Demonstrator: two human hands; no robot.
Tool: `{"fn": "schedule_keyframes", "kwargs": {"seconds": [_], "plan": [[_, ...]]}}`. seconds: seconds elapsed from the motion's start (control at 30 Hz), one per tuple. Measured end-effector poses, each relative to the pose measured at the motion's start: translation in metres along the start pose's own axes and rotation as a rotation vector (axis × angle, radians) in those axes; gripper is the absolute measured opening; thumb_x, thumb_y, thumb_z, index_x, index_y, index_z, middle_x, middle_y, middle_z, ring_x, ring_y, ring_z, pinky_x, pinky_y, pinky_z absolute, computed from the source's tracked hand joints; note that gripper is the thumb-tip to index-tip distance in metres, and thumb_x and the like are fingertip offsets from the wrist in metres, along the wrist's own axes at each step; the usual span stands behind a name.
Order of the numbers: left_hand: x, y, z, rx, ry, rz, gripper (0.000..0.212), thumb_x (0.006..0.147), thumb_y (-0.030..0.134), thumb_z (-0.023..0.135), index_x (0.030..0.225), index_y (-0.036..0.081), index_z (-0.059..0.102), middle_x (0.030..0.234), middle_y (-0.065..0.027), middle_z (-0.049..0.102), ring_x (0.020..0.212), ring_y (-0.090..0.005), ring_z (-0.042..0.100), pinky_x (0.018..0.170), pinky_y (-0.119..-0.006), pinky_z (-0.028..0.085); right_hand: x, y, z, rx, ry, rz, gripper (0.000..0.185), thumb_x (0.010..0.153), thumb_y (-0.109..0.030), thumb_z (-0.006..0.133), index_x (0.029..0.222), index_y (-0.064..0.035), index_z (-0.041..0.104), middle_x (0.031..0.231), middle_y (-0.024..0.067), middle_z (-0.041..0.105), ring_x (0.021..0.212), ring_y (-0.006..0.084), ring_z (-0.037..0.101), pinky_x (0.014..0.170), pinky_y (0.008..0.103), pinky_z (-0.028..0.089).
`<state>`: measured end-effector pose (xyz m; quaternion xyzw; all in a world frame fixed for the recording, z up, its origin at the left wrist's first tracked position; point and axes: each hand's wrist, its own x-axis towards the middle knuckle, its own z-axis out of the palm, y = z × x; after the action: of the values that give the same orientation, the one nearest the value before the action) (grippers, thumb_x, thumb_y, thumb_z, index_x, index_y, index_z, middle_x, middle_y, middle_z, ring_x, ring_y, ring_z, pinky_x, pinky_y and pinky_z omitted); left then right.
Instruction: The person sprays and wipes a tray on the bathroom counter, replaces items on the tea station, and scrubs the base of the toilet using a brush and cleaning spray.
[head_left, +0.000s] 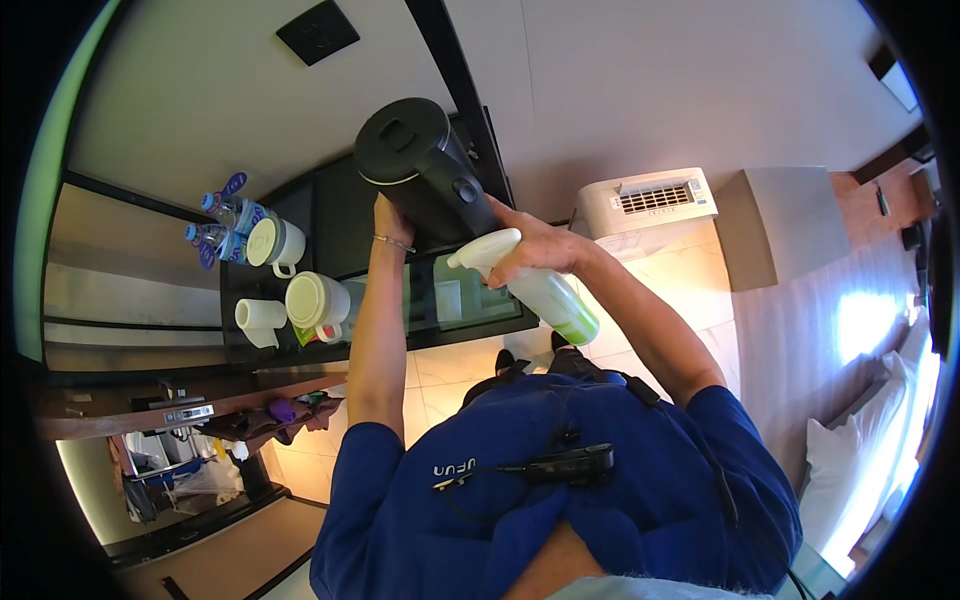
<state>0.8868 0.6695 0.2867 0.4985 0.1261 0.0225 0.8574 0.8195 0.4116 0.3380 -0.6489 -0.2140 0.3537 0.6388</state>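
Note:
A black electric kettle (420, 161) with its lid shut is held up over the dark counter (337, 199). My left hand (391, 217) supports it from the near left side, its fingers mostly hidden behind the kettle body. In my right hand (544, 240) is a white trigger spray bottle (551, 296) with a green label, tilted so its base points down and right. The fingers of that hand also reach the kettle's lower right side near the handle; whether they grip it, I cannot tell.
Left on the counter stand two water bottles (238, 214), two lidded white mugs (319, 300) and a white cup (260, 315). A glass-fronted section (450, 296) is below. Rightward are a white air appliance (652, 202), a grey box-like unit (787, 221) and pillows (855, 435). A loaded cart (180, 457) stands lower left.

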Motion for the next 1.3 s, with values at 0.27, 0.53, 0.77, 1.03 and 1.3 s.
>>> {"fn": "schedule_keyframes", "kwargs": {"seconds": [0.27,0.53,0.77,1.03,1.3], "plan": [[-0.032,0.012,0.011,-0.175,0.004,0.044,0.040,0.094,0.036,0.046,0.121,0.007,0.050,0.116,-0.0074,0.057,0.104,-0.0239,0.056,0.092,-0.040,0.045,-0.012,-0.033,0.016,-0.038,0.042,-0.067,0.125,0.055,-0.015,0.078,0.145,-0.0011,-0.007,0.107,0.0156,0.058,0.097,0.0245,0.055,0.091,0.0308,0.043],[-0.138,0.023,-0.027,-0.156,0.043,0.328,0.044,0.094,0.037,0.044,0.125,0.006,0.047,0.120,-0.0107,0.054,0.108,-0.0256,0.054,0.095,-0.041,0.043,-0.046,-0.068,0.044,-0.153,-0.201,-0.082,0.122,0.059,-0.014,0.075,0.144,-0.0013,-0.011,0.114,0.0215,0.055,0.101,0.0253,0.056,0.092,0.0307,0.042],[-0.260,-0.014,-0.043,-0.316,0.323,0.408,0.047,0.094,0.035,0.044,0.129,0.004,0.044,0.126,-0.0138,0.051,0.112,-0.0269,0.053,0.098,-0.042,0.043,-0.054,-0.046,0.060,-0.150,-0.614,0.034,0.124,0.057,-0.018,0.077,0.144,0.0002,-0.009,0.126,0.0243,0.048,0.104,0.0273,0.056,0.093,0.0303,0.042],[-0.244,-0.027,-0.019,-0.304,0.654,0.406,0.050,0.095,0.041,0.041,0.130,0.005,0.044,0.126,-0.0109,0.051,0.112,-0.0262,0.051,0.097,-0.040,0.042,-0.016,-0.030,0.051,-0.115,-0.623,0.130,0.119,0.051,-0.018,0.078,0.147,-0.0053,0.009,0.117,0.0228,0.053,0.105,0.0307,0.055,0.090,0.0337,0.045],[-0.207,-0.032,-0.020,-0.197,0.643,0.601,0.048,0.094,0.038,0.043,0.127,0.003,0.045,0.126,-0.0110,0.051,0.113,-0.0259,0.051,0.098,-0.039,0.041,-0.009,-0.043,0.044,-0.088,-0.506,0.153,0.104,0.050,-0.017,0.076,0.139,-0.0034,0.026,0.111,0.0188,0.057,0.100,0.0272,0.056,0.089,0.0353,0.046]]}}
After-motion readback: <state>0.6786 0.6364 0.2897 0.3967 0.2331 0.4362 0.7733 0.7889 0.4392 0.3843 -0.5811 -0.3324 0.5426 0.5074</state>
